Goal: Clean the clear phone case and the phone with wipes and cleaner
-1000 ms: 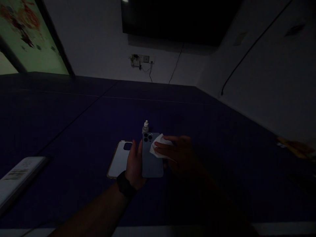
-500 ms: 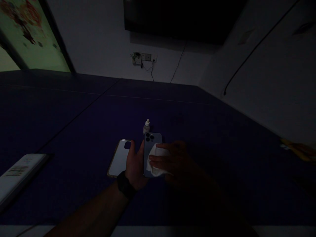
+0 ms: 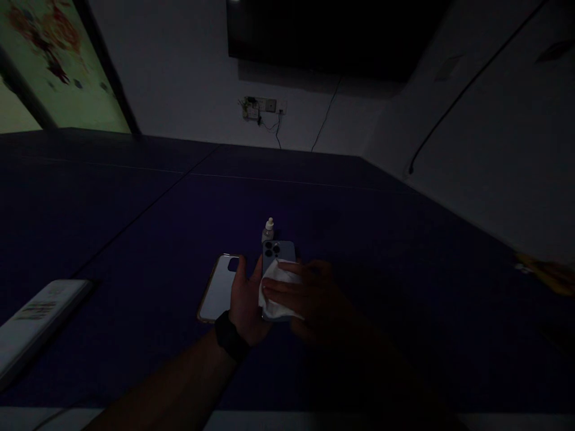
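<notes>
My left hand (image 3: 247,299), with a dark watch at its wrist, holds a blue-grey phone (image 3: 287,249) whose camera side faces up. Over the phone's back my right hand (image 3: 309,293) presses a crumpled white wipe (image 3: 272,306), fingers bent on top of it. The wipe covers the middle and much of the lower part of the phone. Left of my left hand lies a phone case (image 3: 218,293) with a pale back, a brownish rim and a camera cutout. Just beyond the phone stands a small dropper bottle (image 3: 268,230) with a white top, its base hidden.
A long white box (image 3: 40,317) with printed marks rests at the left on the dark blue surface (image 3: 179,221). Sockets with cables (image 3: 265,106) are on the far wall, below a large dark screen (image 3: 323,36). A yellow item (image 3: 545,272) lies at the far right.
My right hand has slid the wipe leftward across the phone's back, to its left edge. My left hand keeps its hold on the phone, and the view has shifted slightly.
</notes>
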`<state>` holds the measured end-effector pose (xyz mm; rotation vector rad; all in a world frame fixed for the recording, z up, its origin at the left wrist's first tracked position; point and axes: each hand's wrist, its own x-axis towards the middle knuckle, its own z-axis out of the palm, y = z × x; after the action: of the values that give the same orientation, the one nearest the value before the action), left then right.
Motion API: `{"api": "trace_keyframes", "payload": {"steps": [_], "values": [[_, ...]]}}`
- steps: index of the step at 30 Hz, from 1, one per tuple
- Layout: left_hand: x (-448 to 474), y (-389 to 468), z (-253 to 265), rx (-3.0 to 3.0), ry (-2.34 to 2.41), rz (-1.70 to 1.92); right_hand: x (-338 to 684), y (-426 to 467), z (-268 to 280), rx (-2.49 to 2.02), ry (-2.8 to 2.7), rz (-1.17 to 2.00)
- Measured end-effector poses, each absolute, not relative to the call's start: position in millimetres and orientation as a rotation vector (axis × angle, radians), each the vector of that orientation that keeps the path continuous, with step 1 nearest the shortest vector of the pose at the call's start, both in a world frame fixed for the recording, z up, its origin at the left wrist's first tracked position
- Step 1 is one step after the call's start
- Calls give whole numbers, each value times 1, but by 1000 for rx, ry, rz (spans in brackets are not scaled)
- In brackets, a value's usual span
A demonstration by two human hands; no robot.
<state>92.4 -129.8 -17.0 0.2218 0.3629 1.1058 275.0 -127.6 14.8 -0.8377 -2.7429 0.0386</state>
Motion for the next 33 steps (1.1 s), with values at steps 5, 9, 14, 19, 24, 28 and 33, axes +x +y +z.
{"api": "trace_keyframes", "payload": {"steps": [5,9,14,19,24,28,33], "values": [[94,-132,-12,224,380,1109,281,-126,15,-819,-2692,1],[96,-130,-13,182,401,1122,274,-127,16,-791,-2760,57],[97,-132,-6,173,433,1109,276,-126,16,-916,-2707,45],[97,-133,-7,145,449,1114,275,-126,14,-799,-2755,93],[96,-130,-17,186,372,1120,279,-122,16,-986,-2687,66],[96,-129,-18,175,408,1118,278,-123,13,-859,-2734,108],[97,-129,-12,151,466,1156,277,-123,13,-898,-2688,25]]}}
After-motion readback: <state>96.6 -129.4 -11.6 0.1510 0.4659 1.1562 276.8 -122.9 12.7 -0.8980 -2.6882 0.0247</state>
